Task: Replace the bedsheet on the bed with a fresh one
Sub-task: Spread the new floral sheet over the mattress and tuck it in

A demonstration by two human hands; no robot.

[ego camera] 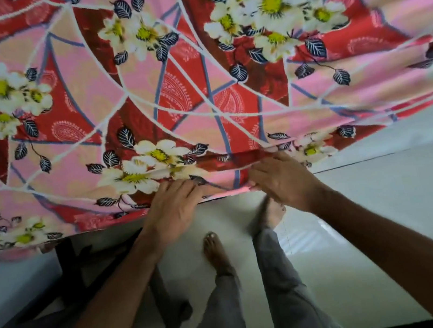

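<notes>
As a red-and-pink floral bedsheet [196,82] billows across the bed, a person standing barefoot on the pale tiled floor [386,207] leans over its near edge, both hands laid on the cloth. The left hand [173,209] lies with fingers fairly straight over the hem, pressing it down rather than clamping it; the right hand [283,178], just beside it, has its fingers bent over a folded ridge of fabric, though whether the thumb pinches underneath cannot be told — the hem hides it.

The sheet covers nearly all of the upper view, its near edge hanging over the bedside, and its right portion lifted and rippled, not yet lying flat. A dark bed frame leg [69,269] shows below the overhang at left.

Judging by this, the step in hand is smoothing or tucking the near edge. The risks are plain enough: with the right side loose and raised, a tug here could drag the whole sheet off-centre, leaving one side short. A light, flat-handed hold may also let the hem slip free — and the hanging cloth sits close to the bare feet [218,251], where it could be trodden on.
</notes>
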